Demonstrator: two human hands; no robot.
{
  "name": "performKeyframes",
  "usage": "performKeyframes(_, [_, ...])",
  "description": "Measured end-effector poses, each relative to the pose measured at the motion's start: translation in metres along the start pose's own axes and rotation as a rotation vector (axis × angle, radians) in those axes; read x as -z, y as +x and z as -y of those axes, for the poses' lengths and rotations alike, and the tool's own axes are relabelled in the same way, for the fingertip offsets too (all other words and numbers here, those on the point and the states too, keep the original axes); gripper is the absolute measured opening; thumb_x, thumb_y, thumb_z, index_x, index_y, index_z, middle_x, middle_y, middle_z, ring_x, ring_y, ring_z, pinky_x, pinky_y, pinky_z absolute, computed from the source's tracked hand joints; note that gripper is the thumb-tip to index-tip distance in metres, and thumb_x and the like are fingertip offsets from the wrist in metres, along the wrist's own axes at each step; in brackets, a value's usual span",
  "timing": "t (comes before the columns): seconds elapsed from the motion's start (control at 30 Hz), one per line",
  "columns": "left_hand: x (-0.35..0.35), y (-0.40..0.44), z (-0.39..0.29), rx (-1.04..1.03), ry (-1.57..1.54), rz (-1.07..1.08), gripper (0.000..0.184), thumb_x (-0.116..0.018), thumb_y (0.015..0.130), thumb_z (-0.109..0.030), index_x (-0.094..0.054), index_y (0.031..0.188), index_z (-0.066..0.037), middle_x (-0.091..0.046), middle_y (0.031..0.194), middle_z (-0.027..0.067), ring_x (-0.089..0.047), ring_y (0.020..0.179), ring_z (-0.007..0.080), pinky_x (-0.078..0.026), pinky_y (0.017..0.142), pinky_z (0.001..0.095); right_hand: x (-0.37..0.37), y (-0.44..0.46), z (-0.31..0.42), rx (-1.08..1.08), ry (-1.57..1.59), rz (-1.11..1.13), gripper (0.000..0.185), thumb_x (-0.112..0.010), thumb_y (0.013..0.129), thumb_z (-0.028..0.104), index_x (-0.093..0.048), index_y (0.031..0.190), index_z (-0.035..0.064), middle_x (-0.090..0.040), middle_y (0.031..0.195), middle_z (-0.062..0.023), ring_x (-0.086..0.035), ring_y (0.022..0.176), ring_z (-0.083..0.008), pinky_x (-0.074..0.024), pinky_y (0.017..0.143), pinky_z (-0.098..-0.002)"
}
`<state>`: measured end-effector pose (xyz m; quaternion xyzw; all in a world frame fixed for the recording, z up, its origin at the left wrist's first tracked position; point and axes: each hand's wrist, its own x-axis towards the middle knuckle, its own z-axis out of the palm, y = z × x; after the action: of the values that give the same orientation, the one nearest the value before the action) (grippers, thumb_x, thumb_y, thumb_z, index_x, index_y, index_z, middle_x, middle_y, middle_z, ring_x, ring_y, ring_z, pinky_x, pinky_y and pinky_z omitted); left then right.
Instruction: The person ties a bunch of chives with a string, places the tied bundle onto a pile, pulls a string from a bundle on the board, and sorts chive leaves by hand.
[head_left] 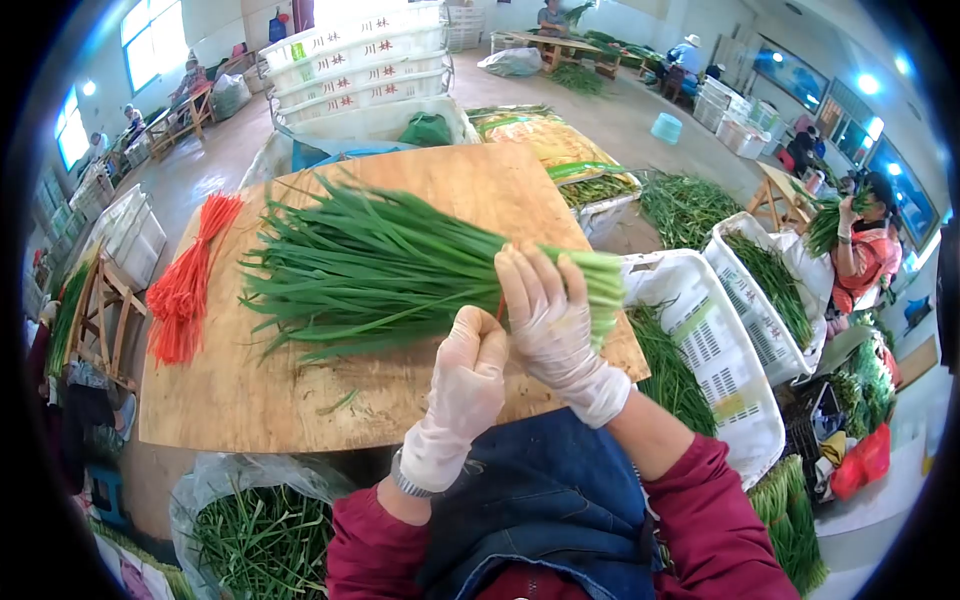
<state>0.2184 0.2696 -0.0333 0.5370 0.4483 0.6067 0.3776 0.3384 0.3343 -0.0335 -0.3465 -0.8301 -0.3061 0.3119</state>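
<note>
A thick bundle of garlic chives [370, 265] lies across the wooden board, leaf tips to the left and pale stems to the right. My right hand [548, 312], in a thin white glove, is closed over the stem end. Close beside it, my gloved left hand [468, 368] is pinched at the near edge of the bundle. A short bit of red tie [501, 304] shows between the two hands; the rest of it is hidden. On the board's left side rests a bunch of red ties [190, 290].
The wooden board [250, 415] has loose leaf scraps on it. White crates [715, 345] with greens stand at right, and stacked crates [360, 75] rise behind. Below the board sits a plastic bag of greens [262, 535]. A co-worker [865, 250] holds greens at far right.
</note>
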Motion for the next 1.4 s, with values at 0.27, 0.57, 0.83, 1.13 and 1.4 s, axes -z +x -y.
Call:
performKeyframes(0.27, [-0.021,0.015,0.067,0.345,-0.288,-0.176,0.012,-0.044,0.090,-0.008,-0.047,0.079,-0.004,-0.049,0.067,0.0045,-0.042,0.049,0.0095,-0.043,0.045,0.0253,-0.039,-0.022,-0.014,-0.013,0.050,0.280,0.066,-0.056,0.075,0.024,-0.034,0.132,-0.0017,-0.040,0.134,-0.0165,-0.035,0.126,-0.0319,-0.0191,0.104,-0.0538])
performKeyframes(0.57, [-0.025,-0.001,0.072,0.327,-0.263,-0.295,0.011,-0.046,0.088,-0.008,-0.048,0.079,-0.002,-0.045,0.068,0.0019,-0.037,0.059,0.0099,-0.036,0.054,0.0256,-0.034,-0.007,-0.007,-0.092,-0.094,0.447,0.072,-0.058,0.072,0.025,-0.031,0.132,-0.0044,-0.041,0.131,-0.0204,-0.038,0.122,-0.0341,-0.0283,0.097,-0.0516])
performKeyframes(0.83, [-0.037,-0.017,0.010,0.417,-0.498,-0.347,0.009,-0.043,0.090,-0.006,-0.043,0.081,-0.006,-0.041,0.064,-0.0003,-0.030,0.047,0.0054,-0.029,0.041,0.0221,-0.045,-0.016,0.006,-0.158,-0.151,0.347,0.057,-0.053,0.076,0.020,-0.039,0.127,-0.0012,-0.046,0.124,-0.0166,-0.044,0.113,-0.0315,-0.0304,0.093,-0.0515])
performKeyframes(1.13, [-0.024,-0.024,-0.013,0.349,-0.479,-0.343,0.008,-0.045,0.089,-0.005,-0.044,0.081,-0.005,-0.046,0.067,0.0021,-0.032,0.045,0.0060,-0.036,0.043,0.0230,-0.035,-0.021,0.010,-0.192,-0.037,0.331,0.072,-0.065,0.069,0.038,-0.041,0.127,0.0010,-0.044,0.124,-0.0154,-0.042,0.114,-0.0311,-0.0290,0.095,-0.0510])
performKeyframes(1.4, [-0.023,-0.033,-0.007,0.434,-0.597,-0.345,0.008,-0.044,0.089,-0.006,-0.042,0.082,-0.006,-0.044,0.066,0.0022,-0.031,0.045,0.0063,-0.035,0.043,0.0246,-0.030,-0.016,0.010,-0.402,0.315,0.250,0.101,-0.077,0.050,0.052,-0.039,0.129,0.0008,-0.052,0.114,-0.0130,-0.046,0.109,-0.0269,-0.0264,0.097,-0.0441])
